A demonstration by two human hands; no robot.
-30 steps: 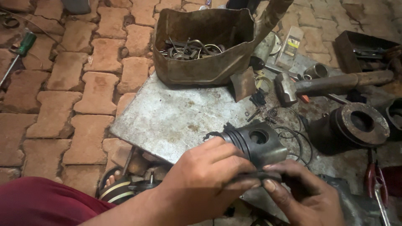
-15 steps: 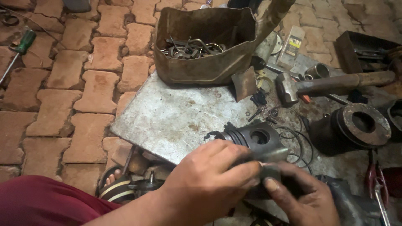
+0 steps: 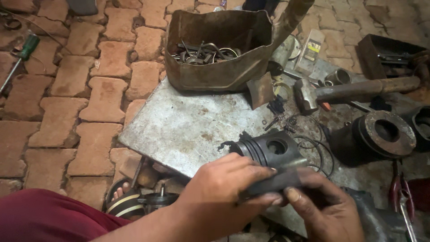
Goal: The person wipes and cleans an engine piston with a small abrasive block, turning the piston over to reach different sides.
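Note:
A dark grey engine piston [image 3: 268,154] with grooves around its crown and a round pin hole in its side is held in both my hands just above a metal sheet [image 3: 188,127]. My left hand [image 3: 224,190] wraps over the piston's lower part from the left. From below, my right hand [image 3: 324,208] grips its skirt, thumb pressed against the metal. The piston lies on its side, crown pointing left.
A rusty metal box [image 3: 219,49] of rings and scrap stands at the back. A hammer [image 3: 358,89], a second piston [image 3: 380,136] and thin rings [image 3: 313,145] lie to the right. Red-handled pliers [image 3: 401,197] are at the far right, a green screwdriver [image 3: 20,56] on the brick paving at left.
Both hands have shifted slightly on the piston; my left hand's fingers now close further over its lower part. The piston has stayed in nearly the same place.

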